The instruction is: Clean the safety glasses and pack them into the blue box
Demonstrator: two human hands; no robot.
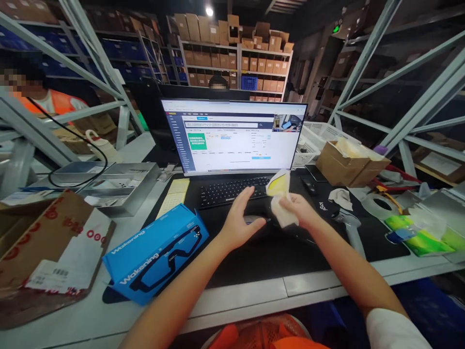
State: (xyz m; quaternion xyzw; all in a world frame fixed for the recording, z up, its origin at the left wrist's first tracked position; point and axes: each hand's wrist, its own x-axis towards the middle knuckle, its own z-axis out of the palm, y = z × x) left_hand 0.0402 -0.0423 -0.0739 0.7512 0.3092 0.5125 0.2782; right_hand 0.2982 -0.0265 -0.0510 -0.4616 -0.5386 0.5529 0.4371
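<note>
My left hand [238,225] is open above the black desk mat, thumb and fingers apart, just in front of the keyboard [221,191]. My right hand [300,209] pinches a crumpled white cloth [283,213]. A yellow patch shows at the cloth's upper end; I cannot tell whether it is part of the cloth or something wrapped in it. Between my hands lies a dark, shiny curved thing [254,219], partly hidden. Left of my hands, a blue Wakening box [156,252] with glasses printed on it lies tilted on the desk.
A lit monitor [232,140] stands behind the keyboard. An opened brown carton [47,242] and grey metal trays [127,189] are on the left. To the right are a mouse [308,184], a barcode scanner [350,225], a tape roll [379,206] and a cardboard box [341,167].
</note>
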